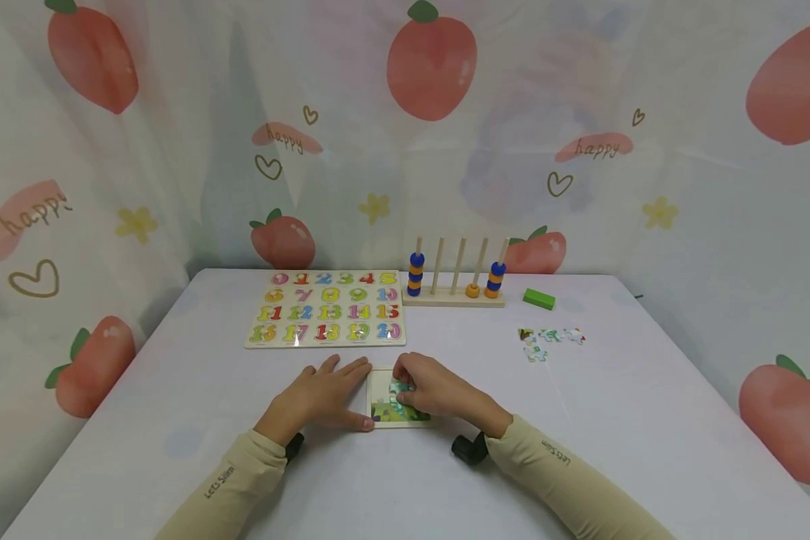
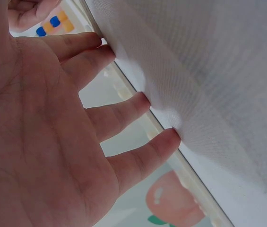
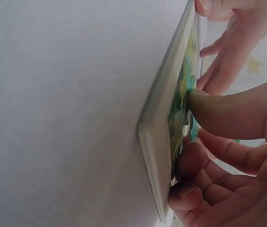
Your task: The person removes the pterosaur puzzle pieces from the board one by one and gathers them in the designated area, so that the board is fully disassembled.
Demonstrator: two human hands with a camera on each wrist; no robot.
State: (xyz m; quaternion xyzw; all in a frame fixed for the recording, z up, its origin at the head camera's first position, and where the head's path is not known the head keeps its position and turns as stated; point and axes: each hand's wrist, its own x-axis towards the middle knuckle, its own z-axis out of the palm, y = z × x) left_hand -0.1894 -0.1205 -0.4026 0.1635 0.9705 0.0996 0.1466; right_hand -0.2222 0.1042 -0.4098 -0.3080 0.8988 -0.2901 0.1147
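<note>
A small puzzle board (image 1: 380,384) with a pale frame lies flat in front of me, green and yellow picture pieces (image 1: 385,412) along its bottom. My left hand (image 1: 320,397) is spread out at the board's left side, thumb at the lower left corner and fingertips near the upper left. Over the board's right half, my right hand (image 1: 439,386) pinches a teal puzzle piece (image 3: 193,128) between curled thumb and fingers. That hand covers part of the board and of the piece. In the left wrist view the left fingers (image 2: 119,116) are extended and apart.
Several loose puzzle pieces (image 1: 548,335) lie to the right, with a green block (image 1: 538,299) behind them. A number board (image 1: 325,309) lies back left. Beside it stands a bead rack (image 1: 454,298) with upright pegs. A patterned curtain (image 1: 351,150) hangs behind the table.
</note>
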